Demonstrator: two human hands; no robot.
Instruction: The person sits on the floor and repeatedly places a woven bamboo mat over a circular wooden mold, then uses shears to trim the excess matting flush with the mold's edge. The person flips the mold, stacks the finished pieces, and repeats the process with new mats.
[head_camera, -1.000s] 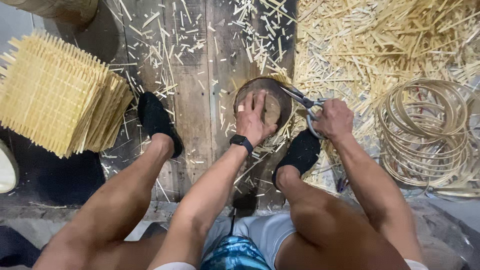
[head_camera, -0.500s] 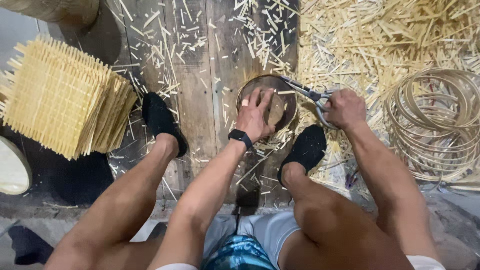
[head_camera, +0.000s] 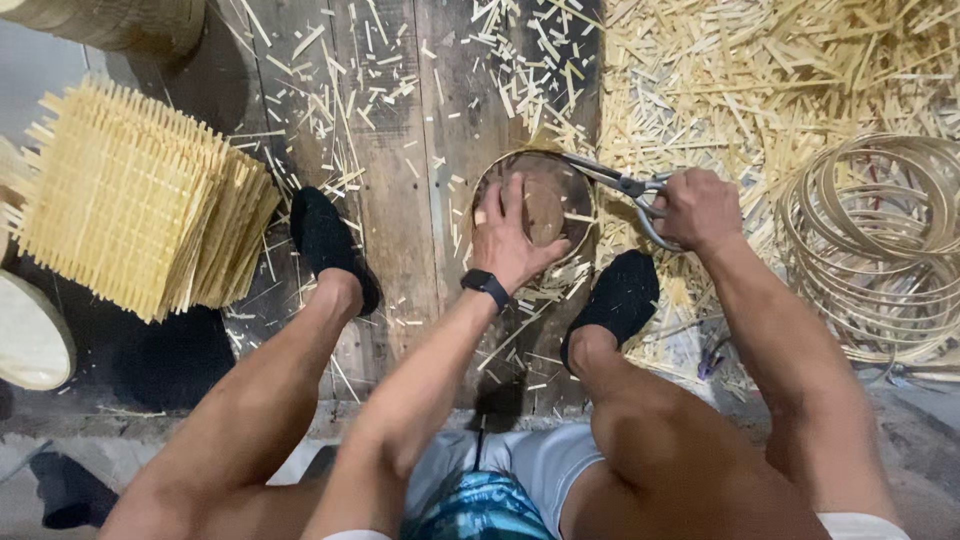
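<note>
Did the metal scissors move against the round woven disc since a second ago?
Yes. The metal scissors in the right hand now have their blades along the upper right rim of the round woven disc; earlier they sat lower on its right edge.

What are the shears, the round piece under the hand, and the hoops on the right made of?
Shears: metal, by the dull grey sheen of blades and handles.
Round piece: probably woven bamboo in a thin bent rim; pale strips show at its edge, the centre darker.
Hoops: likely split bamboo or rattan, pale tan, matte, bent into thin rings.
Left hand presses the piece; right hand grips the shears.
</note>
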